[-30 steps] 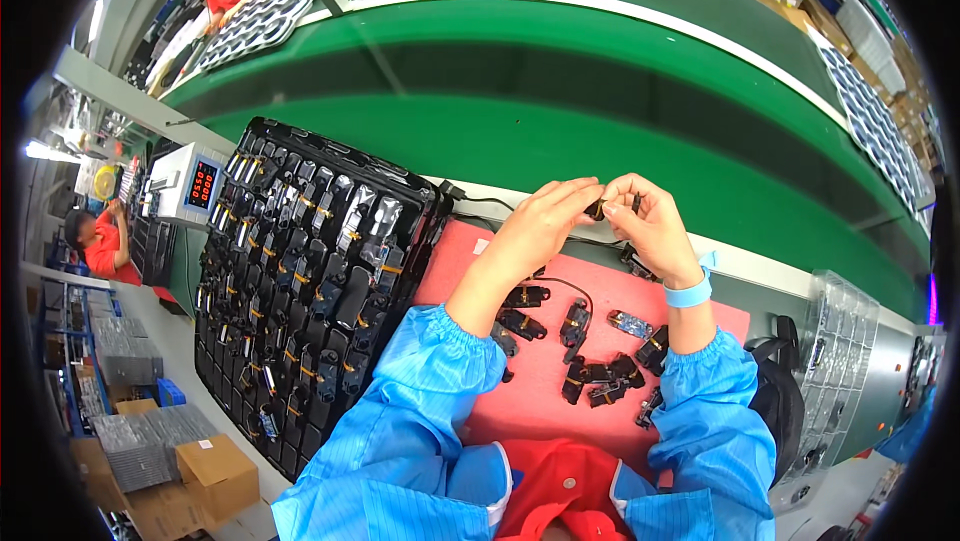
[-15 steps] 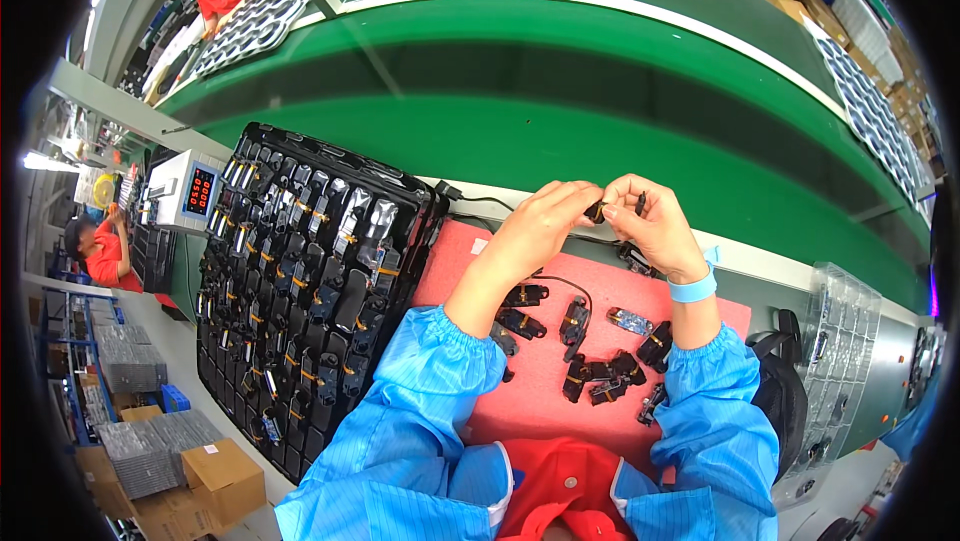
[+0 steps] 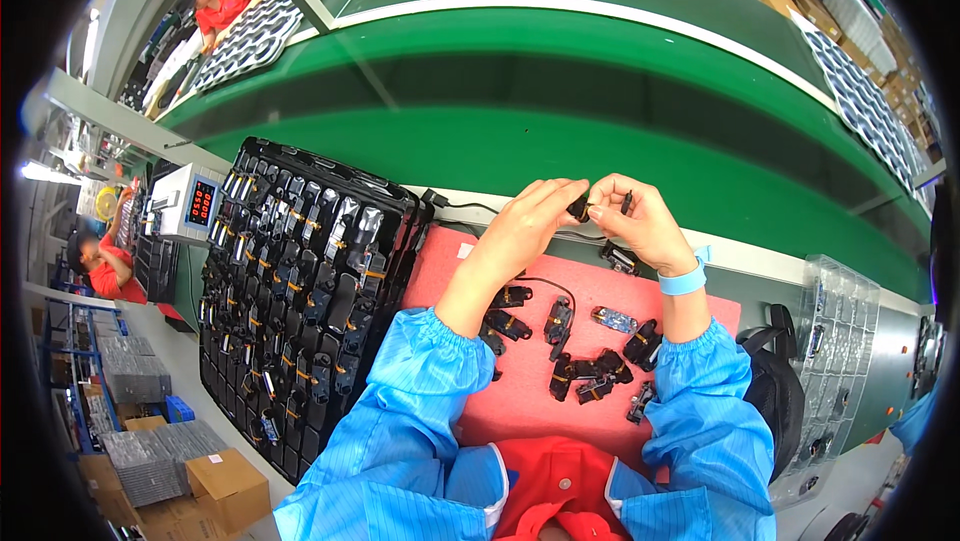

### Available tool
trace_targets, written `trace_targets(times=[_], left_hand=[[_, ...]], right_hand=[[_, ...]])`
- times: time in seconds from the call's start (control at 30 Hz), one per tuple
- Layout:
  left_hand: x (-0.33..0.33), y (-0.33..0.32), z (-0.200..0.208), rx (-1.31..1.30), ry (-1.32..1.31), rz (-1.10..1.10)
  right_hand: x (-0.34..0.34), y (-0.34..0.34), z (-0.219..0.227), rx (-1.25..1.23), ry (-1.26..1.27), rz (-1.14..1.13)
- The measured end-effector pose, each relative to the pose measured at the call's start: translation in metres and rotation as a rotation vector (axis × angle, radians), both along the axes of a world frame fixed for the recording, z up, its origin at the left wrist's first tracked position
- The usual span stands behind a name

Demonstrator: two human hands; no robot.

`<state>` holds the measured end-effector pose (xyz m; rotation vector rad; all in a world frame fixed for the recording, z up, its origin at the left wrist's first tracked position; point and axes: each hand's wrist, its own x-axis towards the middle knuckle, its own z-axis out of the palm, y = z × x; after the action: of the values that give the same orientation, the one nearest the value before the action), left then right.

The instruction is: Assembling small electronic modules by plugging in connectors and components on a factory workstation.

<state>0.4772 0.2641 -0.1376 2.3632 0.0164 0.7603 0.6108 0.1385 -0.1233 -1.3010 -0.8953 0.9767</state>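
My left hand (image 3: 532,225) and my right hand (image 3: 645,225) meet over the far edge of a pink foam mat (image 3: 520,391). Between their fingertips they pinch a small black electronic part (image 3: 579,208); its details are partly hidden. A dark tip (image 3: 627,203) also shows among the fingers of my right hand. Several black electronic modules (image 3: 590,378) with yellowish strips lie on the mat below. Among them are a blue circuit board (image 3: 613,319) and a module with a thin black cable (image 3: 559,321). Another module (image 3: 618,258) rests just under my right hand.
To the left stands a black compartment tray (image 3: 300,281) filled with similar modules, beside a power supply with red digits (image 3: 185,203). A green conveyor belt (image 3: 480,146) runs beyond the mat. At right are a black bag (image 3: 775,376) and clear plastic trays (image 3: 835,361). Two people work at left.
The view has shifted slightly, so the mat and modules appear a little further left. Both hands keep pinching the small black part, with the fingers slightly rearranged.
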Motion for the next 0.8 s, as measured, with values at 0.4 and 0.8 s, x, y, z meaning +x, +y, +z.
trace_targets(times=[0.4, 0.8], left_hand=[[0.003, -0.006, 0.014, -0.026, 0.037, 0.021], [0.013, -0.016, 0.026, 0.064, -0.041, 0.105]], right_hand=[[0.006, -0.007, 0.003, 0.056, 0.019, 0.051], [0.017, -0.004, -0.013, 0.122, 0.097, -0.063]])
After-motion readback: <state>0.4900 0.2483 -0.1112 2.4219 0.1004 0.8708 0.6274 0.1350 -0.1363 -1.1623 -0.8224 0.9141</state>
